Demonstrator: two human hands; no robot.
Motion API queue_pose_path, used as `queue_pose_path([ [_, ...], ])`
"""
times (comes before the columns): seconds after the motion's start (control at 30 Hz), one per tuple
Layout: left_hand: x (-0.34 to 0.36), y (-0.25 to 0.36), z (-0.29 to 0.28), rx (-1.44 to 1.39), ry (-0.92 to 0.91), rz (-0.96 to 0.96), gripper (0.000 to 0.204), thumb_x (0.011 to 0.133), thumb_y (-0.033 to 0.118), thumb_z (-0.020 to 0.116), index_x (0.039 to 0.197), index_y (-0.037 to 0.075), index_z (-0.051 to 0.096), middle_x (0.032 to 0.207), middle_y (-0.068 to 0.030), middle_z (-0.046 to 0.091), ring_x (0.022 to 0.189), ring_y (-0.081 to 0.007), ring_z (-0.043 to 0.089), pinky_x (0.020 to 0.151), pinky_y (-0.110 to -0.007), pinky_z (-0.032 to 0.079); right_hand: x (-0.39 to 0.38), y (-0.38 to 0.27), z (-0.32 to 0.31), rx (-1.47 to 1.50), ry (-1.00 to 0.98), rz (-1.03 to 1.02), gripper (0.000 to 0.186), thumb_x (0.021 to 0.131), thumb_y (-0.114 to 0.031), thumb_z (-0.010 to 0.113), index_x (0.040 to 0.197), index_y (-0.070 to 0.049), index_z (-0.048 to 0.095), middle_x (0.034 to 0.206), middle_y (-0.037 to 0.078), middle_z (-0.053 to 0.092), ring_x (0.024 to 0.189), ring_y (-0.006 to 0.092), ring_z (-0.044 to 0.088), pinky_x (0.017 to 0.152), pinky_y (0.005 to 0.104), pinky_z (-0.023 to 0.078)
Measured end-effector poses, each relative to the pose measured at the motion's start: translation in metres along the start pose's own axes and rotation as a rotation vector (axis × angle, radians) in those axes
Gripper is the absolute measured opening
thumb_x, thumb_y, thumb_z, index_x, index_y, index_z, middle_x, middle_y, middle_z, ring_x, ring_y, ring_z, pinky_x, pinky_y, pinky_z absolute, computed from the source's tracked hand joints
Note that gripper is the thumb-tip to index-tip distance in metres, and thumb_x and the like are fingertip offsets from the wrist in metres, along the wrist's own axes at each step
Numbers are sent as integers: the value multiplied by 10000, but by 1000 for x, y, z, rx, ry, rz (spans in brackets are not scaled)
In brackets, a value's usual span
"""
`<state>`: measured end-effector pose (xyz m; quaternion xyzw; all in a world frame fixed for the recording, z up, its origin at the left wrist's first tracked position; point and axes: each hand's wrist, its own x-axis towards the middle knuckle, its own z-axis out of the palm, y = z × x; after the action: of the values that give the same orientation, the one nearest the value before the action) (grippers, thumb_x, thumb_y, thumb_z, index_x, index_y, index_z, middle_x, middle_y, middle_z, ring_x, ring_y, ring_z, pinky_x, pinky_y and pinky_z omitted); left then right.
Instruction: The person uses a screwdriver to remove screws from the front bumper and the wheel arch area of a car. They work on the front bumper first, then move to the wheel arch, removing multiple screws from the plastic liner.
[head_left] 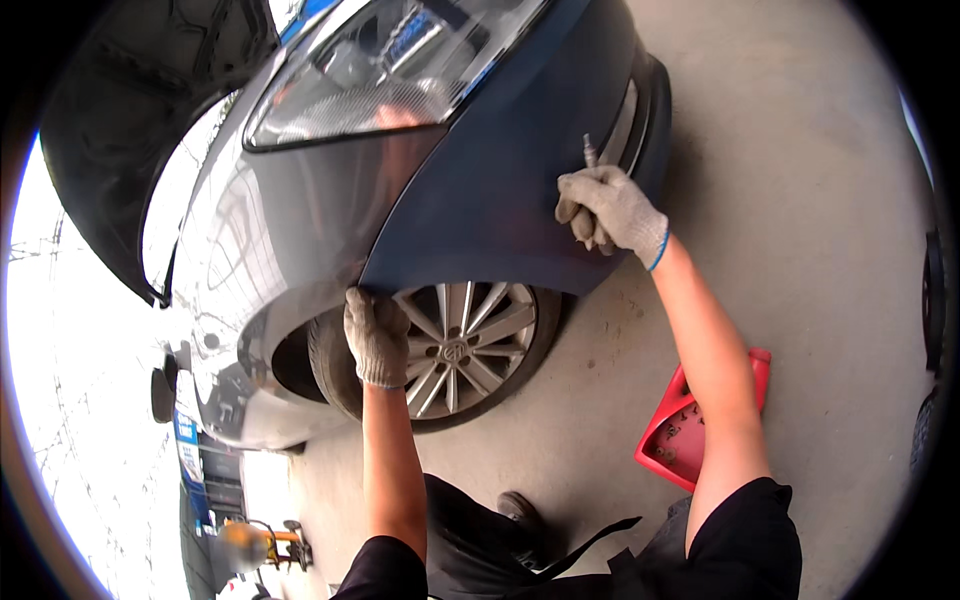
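Observation:
My left hand point(376, 340), in a pale knit glove, has its fingers curled at the edge of the wheel arch, where the dark blue bumper point(490, 220) meets the grey fender point(245, 270). What it grips there is partly hidden. Below it is the front wheel point(452, 350) with silver spokes. My right hand point(605, 205), gloved too, is closed on a slim metal tool point(589, 148), pointing up beside the bumper. The headlight point(360, 70) sits above the seam between the panels.
A red plastic container point(668, 448) holding small fasteners lies on the grey concrete floor point(800, 200) beside my right arm. A black raised panel point(120, 120) is at upper left, and a yellow wheeled object point(275, 548) stands at lower left. My shoe point(520, 515) shows below.

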<state>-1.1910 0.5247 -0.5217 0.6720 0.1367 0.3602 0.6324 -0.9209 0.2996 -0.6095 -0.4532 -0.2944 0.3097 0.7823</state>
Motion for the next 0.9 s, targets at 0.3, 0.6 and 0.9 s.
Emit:
queue_pose_path([
  [0.3, -8, -5, 3, 87, 189, 66, 229, 1022, 291, 563, 888, 114, 507, 620, 50, 382, 506, -66, 323, 463, -245, 272, -5, -12, 21, -239, 51, -16, 402, 960, -316, 587, 713, -2, 633, 502, 49, 542, 389, 78, 468, 379, 222, 370],
  [0.6, -1, 4, 0, -200, 42, 67, 199, 1011, 192, 558, 842, 93, 522, 606, 41, 403, 507, -62, 345, 452, -226, 284, -7, -3, 69, -396, 291, -201, 387, 956, -278, 609, 690, 2, 616, 529, 14, 523, 448, 69, 468, 446, 246, 363],
  [0.9, -15, 2, -18, -73, 117, -46, 202, 1010, 192, 540, 1077, 12, 602, 651, 30, 471, 525, -51, 390, 469, -200, 322, -11, 7, 75, -500, 425, -206, 355, 978, -282, 597, 726, -32, 618, 530, 8, 529, 442, 58, 454, 423, 226, 350],
])
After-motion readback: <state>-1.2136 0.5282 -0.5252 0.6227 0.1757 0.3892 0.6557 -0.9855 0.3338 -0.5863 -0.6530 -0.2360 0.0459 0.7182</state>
